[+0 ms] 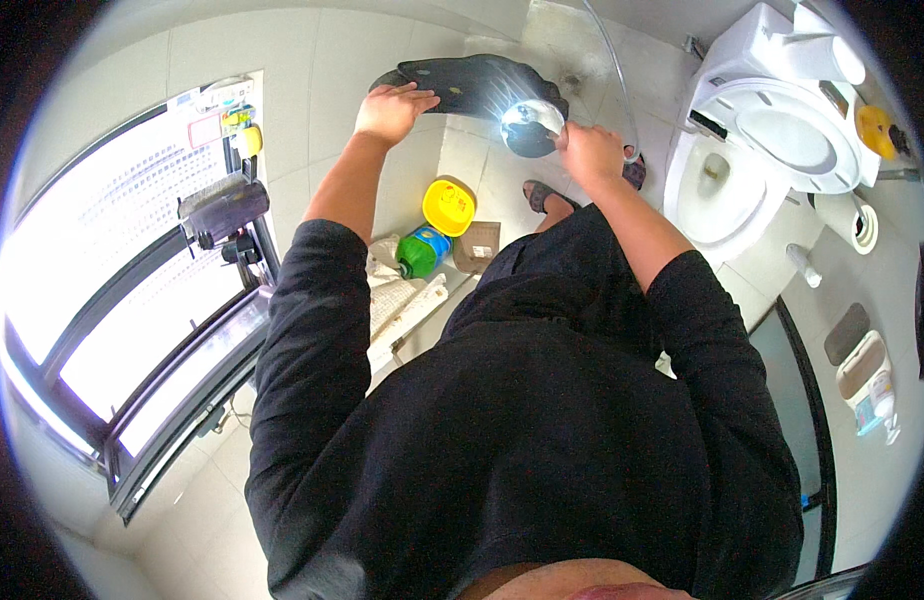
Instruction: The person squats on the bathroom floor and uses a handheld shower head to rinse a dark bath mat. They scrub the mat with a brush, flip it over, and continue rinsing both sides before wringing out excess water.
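My left hand point(393, 111) grips the left end of a long black mat-like piece point(454, 84) with a wavy edge. Its exact kind is not clear. In my right hand point(593, 150) is the handle of a round, shiny shower head point(532, 129). Thin bright streaks like water jets fan from it over the black piece. A metal shower hose point(616, 56) curves down beside that hand.
To the right stands a white toilet point(721, 187), lid raised. Below my left forearm are a yellow basin point(448, 208), a green bottle point(423, 251) and a brownish bin point(477, 246). A window point(132, 202) opens inward at left. Shelf items point(867, 367) line the right wall.
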`<state>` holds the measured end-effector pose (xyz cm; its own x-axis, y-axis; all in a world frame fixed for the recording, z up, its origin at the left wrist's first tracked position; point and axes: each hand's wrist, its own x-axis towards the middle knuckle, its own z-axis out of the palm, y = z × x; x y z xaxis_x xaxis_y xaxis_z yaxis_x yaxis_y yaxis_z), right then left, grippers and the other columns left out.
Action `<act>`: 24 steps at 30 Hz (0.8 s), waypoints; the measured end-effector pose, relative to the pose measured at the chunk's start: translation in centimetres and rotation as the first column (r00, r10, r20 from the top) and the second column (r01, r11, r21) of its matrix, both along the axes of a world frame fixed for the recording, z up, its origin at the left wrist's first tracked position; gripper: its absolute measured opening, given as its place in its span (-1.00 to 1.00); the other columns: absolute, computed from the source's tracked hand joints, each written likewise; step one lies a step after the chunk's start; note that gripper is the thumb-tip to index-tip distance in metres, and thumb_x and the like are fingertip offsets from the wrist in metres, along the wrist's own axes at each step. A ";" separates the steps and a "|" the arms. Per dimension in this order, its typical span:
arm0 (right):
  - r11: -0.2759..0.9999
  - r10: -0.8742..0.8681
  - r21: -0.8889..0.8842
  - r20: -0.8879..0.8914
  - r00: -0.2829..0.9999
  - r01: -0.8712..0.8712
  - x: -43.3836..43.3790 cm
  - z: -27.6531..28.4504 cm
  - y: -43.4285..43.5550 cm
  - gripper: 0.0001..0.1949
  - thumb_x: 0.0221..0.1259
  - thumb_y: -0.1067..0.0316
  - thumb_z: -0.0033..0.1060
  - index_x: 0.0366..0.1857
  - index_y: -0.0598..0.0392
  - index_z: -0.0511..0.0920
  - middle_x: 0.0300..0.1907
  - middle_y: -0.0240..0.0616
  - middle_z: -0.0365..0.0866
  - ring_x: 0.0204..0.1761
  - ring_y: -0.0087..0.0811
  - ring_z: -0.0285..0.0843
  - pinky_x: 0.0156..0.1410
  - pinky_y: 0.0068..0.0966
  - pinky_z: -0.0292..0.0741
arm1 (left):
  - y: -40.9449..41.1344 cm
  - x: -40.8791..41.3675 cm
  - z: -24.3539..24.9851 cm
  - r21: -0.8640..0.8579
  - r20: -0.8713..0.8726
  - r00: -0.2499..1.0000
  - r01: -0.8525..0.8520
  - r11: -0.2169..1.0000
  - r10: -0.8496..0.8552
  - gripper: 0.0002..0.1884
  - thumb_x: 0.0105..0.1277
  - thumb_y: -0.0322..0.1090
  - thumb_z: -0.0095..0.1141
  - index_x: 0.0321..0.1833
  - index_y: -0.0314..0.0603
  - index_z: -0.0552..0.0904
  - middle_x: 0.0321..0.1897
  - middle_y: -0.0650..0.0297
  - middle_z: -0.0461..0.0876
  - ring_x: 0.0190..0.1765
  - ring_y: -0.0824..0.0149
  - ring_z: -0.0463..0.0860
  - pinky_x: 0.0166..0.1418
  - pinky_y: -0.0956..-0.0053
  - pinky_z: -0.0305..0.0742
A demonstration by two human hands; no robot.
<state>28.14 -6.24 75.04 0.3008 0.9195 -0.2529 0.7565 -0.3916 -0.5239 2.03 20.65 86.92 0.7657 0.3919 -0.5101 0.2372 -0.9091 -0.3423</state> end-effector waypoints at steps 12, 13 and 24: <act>0.996 -0.009 -0.083 0.032 0.999 0.012 1.3 -3.0 -2.1 -0.90 0.31 0.12 0.48 -0.21 -0.23 0.79 -0.27 -0.33 0.87 -0.01 -0.14 0.81 0.08 -0.06 0.52 | 1.1 -1.5 0.6 -0.032 0.093 0.990 -0.105 0.994 0.108 -0.53 0.58 -0.32 0.03 0.43 0.38 0.75 0.43 0.54 0.76 0.50 0.33 0.69 0.57 0.23 0.58; 0.997 -0.004 -0.083 0.029 1.000 0.006 1.3 -3.0 -2.1 -0.90 0.31 0.11 0.47 -0.21 -0.23 0.79 -0.27 -0.34 0.87 -0.01 -0.14 0.80 0.08 -0.06 0.52 | 1.1 -1.6 0.6 -0.033 0.102 0.988 -0.110 0.993 0.112 -0.53 0.57 -0.33 0.05 0.42 0.38 0.75 0.41 0.53 0.77 0.48 0.31 0.70 0.55 0.22 0.60; 0.995 -0.010 -0.103 -0.035 0.999 0.006 0.2 -3.2 -1.6 -0.90 0.37 0.06 0.43 -0.21 -0.29 0.82 -0.24 -0.41 0.88 0.00 -0.17 0.80 0.15 -0.04 0.50 | 0.9 1.1 2.2 -0.025 0.030 0.753 -0.657 0.753 0.657 -0.62 0.60 -0.14 0.15 0.39 0.52 0.77 0.25 0.31 0.85 0.21 0.09 0.84 0.28 0.10 0.75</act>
<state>28.38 -7.86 71.88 0.2972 0.8859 -0.3563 0.7351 -0.4504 -0.5067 3.09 21.59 89.10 0.3390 0.7994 -0.4960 0.7893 -0.5285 -0.3124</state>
